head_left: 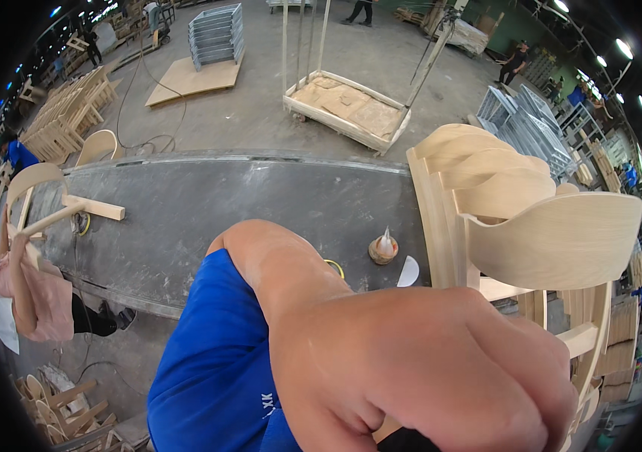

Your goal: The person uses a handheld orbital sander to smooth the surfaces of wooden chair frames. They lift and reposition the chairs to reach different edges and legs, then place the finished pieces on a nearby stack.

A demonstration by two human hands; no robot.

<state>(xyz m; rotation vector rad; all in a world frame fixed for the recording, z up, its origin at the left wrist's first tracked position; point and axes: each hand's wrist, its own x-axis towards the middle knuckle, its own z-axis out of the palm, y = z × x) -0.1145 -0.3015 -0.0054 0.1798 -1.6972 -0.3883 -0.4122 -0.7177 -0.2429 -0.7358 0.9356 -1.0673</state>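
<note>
My left hand (456,369) is very near the camera at the lower right, its arm bent across from a blue sleeve (219,346). Its fingers are curled down; what they hold, if anything, is hidden, though a bit of black shows beneath. Beyond the hand, pale wooden chairs with curved backrests (554,237) stand close together at the table's right end. A small bottle with a white pointed nozzle (385,247) stands on the dark table (163,196), beside a white half-round piece (409,271). Part of a yellow ring (334,267) shows behind my forearm. My right hand is out of view.
At the far left, a person in a pink top (42,301) handles a wooden chair frame (72,211). A wheeled cart (347,113) stands beyond the table. Grey stacked frames (217,38) rest on a board. Chair parts (57,407) lie at the lower left.
</note>
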